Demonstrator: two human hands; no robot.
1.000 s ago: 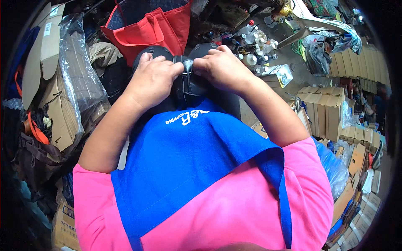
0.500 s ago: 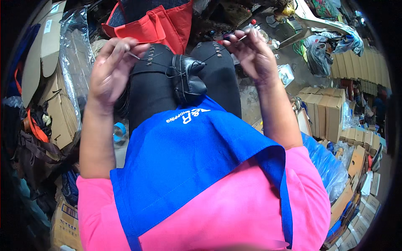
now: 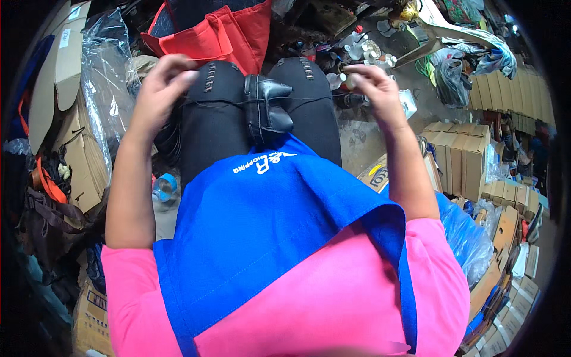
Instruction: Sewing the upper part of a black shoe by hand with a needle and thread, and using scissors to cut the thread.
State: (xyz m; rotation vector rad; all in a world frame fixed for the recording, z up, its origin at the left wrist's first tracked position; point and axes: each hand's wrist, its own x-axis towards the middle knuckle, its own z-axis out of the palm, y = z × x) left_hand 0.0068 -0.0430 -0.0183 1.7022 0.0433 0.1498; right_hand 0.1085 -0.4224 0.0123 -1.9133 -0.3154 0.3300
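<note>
A black leather piece, shaped like a small shoe (image 3: 277, 119), is clamped upright between my knees. Black thread (image 3: 215, 105) runs out from both sides of it, nearly level across my thighs. My left hand (image 3: 162, 95) is at the left end of the thread, out beyond my left knee, thumb and fingers curled in. On the other side my right hand (image 3: 378, 94) is closed in a pinch at the thread's right end. Both hands are slightly blurred, and no needle can be made out in either.
A red bag (image 3: 238, 35) lies beyond my knees. Small bottles (image 3: 357, 44) stand on the floor ahead to the right. Cardboard boxes (image 3: 458, 157) are stacked at the right; clear plastic sheeting (image 3: 110, 77) and flattened cardboard (image 3: 80, 160) are at the left. A blue apron (image 3: 256, 226) covers my lap.
My hands have moved farther apart and slightly down, the left one leftward and the right one rightward. The loose thread loops at the leather piece have been drawn in, and the thread runs straighter.
</note>
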